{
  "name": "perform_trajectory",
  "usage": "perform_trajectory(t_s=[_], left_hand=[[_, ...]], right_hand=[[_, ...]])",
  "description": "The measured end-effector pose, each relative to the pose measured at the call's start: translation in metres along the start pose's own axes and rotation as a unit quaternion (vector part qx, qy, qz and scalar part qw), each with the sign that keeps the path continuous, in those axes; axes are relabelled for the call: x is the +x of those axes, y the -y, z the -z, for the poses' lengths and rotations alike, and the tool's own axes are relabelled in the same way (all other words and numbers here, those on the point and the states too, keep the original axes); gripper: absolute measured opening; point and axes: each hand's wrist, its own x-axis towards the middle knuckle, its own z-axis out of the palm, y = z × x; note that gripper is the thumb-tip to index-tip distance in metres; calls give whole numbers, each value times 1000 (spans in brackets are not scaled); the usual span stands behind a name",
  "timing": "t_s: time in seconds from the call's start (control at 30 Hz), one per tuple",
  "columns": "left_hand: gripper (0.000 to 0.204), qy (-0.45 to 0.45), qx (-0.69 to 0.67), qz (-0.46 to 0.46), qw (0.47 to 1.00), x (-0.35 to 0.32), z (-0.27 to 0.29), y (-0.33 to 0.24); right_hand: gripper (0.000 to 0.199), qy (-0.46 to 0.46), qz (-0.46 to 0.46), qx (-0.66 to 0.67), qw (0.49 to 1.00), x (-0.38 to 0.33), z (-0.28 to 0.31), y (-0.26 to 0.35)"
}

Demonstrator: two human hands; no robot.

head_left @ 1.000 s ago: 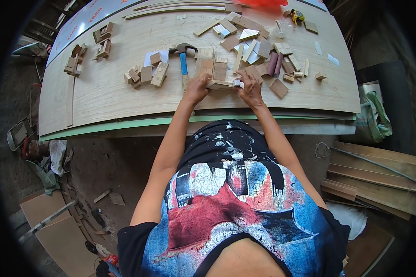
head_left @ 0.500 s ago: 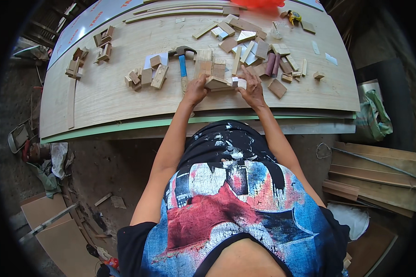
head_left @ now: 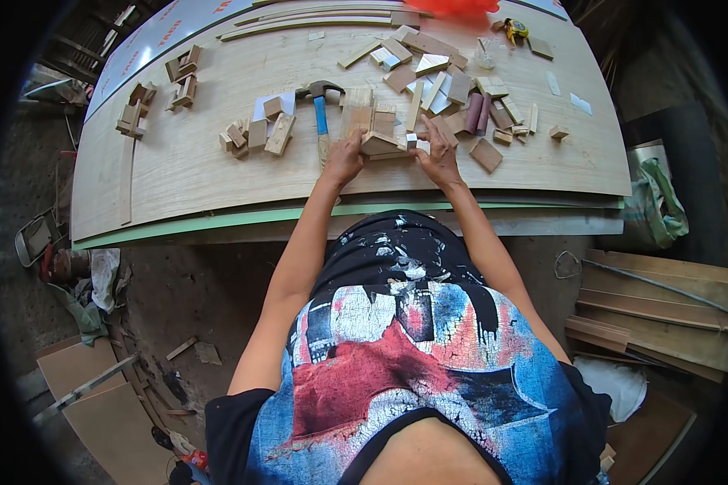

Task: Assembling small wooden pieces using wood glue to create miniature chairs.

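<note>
Near the front of the work table, my left hand point(head_left: 345, 160) is closed on the left end of a small wooden assembly point(head_left: 383, 145) made of joined pieces. At its right end, my right hand point(head_left: 439, 158) pinches a small white-faced wood block point(head_left: 412, 141) against the assembly, thumb toward me and fingers stretched beyond. Just behind stand light wooden pieces point(head_left: 359, 115), close together; whether they are joined to the assembly I cannot tell. Left of my left hand lies a claw hammer point(head_left: 321, 121) with a blue and wooden handle, its head pointing away from me.
Scrap blocks point(head_left: 459, 84) are heaped right of centre, with two dark red cylinders point(head_left: 477, 113). More blocks point(head_left: 279, 133) lie left of the hammer. Small wooden assemblies point(head_left: 132, 121) stand far left. A tape measure point(head_left: 515, 31) and red plastic point(head_left: 453, 6) lie at the back.
Almost nothing differs. My right hand and the white-faced block have shifted very slightly; my left hand keeps its place on the assembly.
</note>
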Motion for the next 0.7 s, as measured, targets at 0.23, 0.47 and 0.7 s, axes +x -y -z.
perform_trajectory(t_s=[0.23,0.47,0.7], left_hand=[[48,-22,4,-8,1000,0,-2,2],[48,-10,-7,6,1000,1,2,-3],[49,6,-13,16,1000,3,5,-5]], right_hand=[[73,-4,26,-58,998,2,1,2],[70,16,35,-76,996,4,3,4],[76,17,32,-74,997,3,0,1]])
